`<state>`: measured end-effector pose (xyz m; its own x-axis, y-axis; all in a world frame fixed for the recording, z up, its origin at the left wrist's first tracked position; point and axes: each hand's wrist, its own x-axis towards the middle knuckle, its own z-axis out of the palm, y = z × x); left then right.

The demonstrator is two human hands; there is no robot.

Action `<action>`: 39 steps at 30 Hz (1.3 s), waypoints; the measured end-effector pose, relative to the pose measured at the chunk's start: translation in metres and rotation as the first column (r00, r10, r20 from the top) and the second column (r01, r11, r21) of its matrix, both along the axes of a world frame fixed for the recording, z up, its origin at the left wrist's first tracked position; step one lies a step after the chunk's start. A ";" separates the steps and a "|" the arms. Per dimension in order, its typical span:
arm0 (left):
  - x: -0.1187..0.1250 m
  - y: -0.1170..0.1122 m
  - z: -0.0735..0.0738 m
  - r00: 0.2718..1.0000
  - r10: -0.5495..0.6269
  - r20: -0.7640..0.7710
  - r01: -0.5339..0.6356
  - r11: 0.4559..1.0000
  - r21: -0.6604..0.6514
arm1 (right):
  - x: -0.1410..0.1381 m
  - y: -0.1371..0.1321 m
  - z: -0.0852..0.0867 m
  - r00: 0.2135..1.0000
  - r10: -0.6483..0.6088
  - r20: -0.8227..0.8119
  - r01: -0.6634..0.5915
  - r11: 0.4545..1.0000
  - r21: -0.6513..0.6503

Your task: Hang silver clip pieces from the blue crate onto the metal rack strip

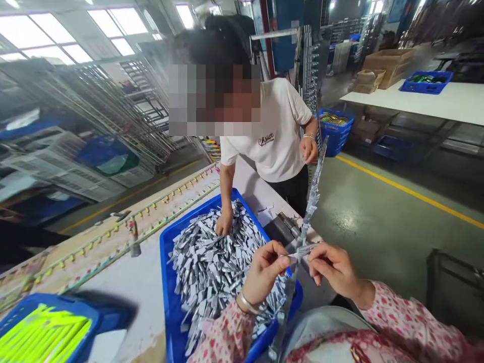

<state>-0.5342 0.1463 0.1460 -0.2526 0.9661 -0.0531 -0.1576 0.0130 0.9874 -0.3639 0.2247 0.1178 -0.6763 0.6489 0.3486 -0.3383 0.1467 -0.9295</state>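
My left hand (266,269) is closed, thumb and forefinger pinching one end of a small silver-grey piece (302,250). At its other end, the fingers of my right hand (335,267) are closed on it. Right by my hands a long, narrow grey bar (313,194) slants upward, with small silvery bits along it. Under my left forearm stands a blue crate (163,269) heaped with flat silver-grey pieces (204,272) that taper to one end. A co-worker's hand (224,223) reaches into the heap from the far side.
The co-worker in a white shirt (278,156) stands across the worktable (145,287). Strips with yellow pieces (151,206) run along its left part. A blue bin of neon-yellow lures (49,335) sits front left. Stacked blue crates (335,138) stand on the floor behind.
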 end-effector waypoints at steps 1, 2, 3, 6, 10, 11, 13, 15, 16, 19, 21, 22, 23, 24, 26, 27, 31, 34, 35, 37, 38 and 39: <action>0.004 -0.002 0.002 0.997 -0.011 0.078 0.011 1.000 -0.003 | 0.000 -0.003 0.000 0.999 -0.003 -0.034 0.002 0.999 -0.034; 0.006 -0.003 0.002 0.990 -0.018 0.138 0.019 1.000 -0.007 | -0.001 -0.005 -0.001 0.997 -0.014 -0.070 0.009 0.997 -0.075; 0.007 -0.004 0.002 0.984 -0.022 0.177 0.025 1.000 -0.013 | -0.001 -0.007 -0.003 0.994 -0.039 -0.103 0.026 0.993 -0.119; 0.010 -0.007 -0.001 0.974 -0.059 0.217 0.065 0.998 -0.017 | -0.001 -0.012 -0.005 0.986 -0.097 -0.138 0.062 0.969 -0.239; 0.016 -0.011 -0.004 0.939 -0.177 0.295 0.196 0.980 -0.034 | 0.002 -0.014 -0.004 0.994 0.087 -0.071 -0.103 0.956 -0.275; 0.017 -0.011 -0.004 0.937 -0.181 0.298 0.207 0.977 -0.059 | 0.004 -0.013 -0.003 0.992 0.111 -0.064 -0.124 0.953 -0.276; 0.015 -0.010 -0.003 0.977 -0.094 0.190 0.114 0.988 -0.100 | 0.007 -0.011 -0.002 0.997 0.057 -0.048 -0.066 0.971 -0.232; 0.011 -0.010 -0.001 0.994 0.075 -0.075 -0.079 0.995 -0.057 | 0.011 -0.008 0.001 0.998 -0.062 0.000 0.062 0.997 -0.049; 0.009 -0.010 0.000 0.963 0.141 -0.229 -0.145 0.989 0.000 | 0.012 -0.007 0.003 0.992 -0.120 0.029 0.117 0.989 0.086; 0.006 -0.013 0.004 0.787 0.186 -0.588 -0.112 0.981 0.161 | 0.015 -0.006 0.009 0.966 -0.243 0.085 0.186 0.889 0.419; 0.007 -0.017 0.006 0.684 0.170 -0.710 -0.015 0.976 0.219 | 0.014 -0.006 0.014 0.951 -0.297 0.085 0.214 0.832 0.511; 0.008 -0.019 0.007 0.648 0.170 -0.742 0.018 0.971 0.238 | 0.014 -0.006 0.016 0.945 -0.317 0.082 0.225 0.811 0.540; 0.009 -0.021 0.008 0.618 0.171 -0.767 0.041 0.968 0.249 | 0.012 -0.006 0.018 0.941 -0.330 0.080 0.229 0.791 0.567; 0.009 -0.022 0.010 0.585 0.172 -0.792 0.059 0.966 0.253 | 0.011 -0.006 0.019 0.939 -0.336 0.077 0.227 0.771 0.595; 0.009 -0.023 0.014 0.507 0.159 -0.847 0.105 0.964 0.244 | 0.008 -0.006 0.021 0.940 -0.333 0.075 0.208 0.733 0.648; 0.008 -0.024 0.017 0.466 0.135 -0.875 0.142 0.964 0.225 | 0.006 -0.006 0.022 0.943 -0.325 0.078 0.190 0.716 0.672; 0.004 -0.023 0.026 0.376 0.055 -0.925 0.202 0.969 0.140 | 0.002 -0.004 0.024 0.961 -0.259 0.096 0.115 0.690 0.714; -0.003 -0.017 0.024 0.521 0.074 -0.850 0.103 0.983 0.149 | 0.000 0.001 0.015 0.973 -0.219 0.079 0.134 0.804 0.579; -0.008 -0.014 0.020 0.622 0.089 -0.778 0.055 0.986 0.157 | -0.001 0.004 0.008 0.970 -0.233 0.067 0.169 0.849 0.500; -0.019 -0.005 0.009 0.827 0.152 -0.541 -0.067 0.983 0.173 | -0.004 0.011 -0.012 0.946 -0.318 0.068 0.276 0.896 0.346; -0.025 -0.001 0.002 0.895 0.198 -0.400 -0.139 0.975 0.173 | -0.006 0.014 -0.024 0.925 -0.367 0.095 0.326 0.897 0.298; -0.032 0.004 -0.006 0.929 0.250 -0.273 -0.210 0.963 0.170 | -0.008 0.018 -0.037 0.905 -0.403 0.138 0.355 0.892 0.280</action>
<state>-0.5657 0.1500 0.1404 -0.4533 0.8724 0.1826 0.1526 -0.1259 0.9802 -0.3723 0.2426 0.0810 -0.4640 0.7800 0.4199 -0.0353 0.4573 -0.8886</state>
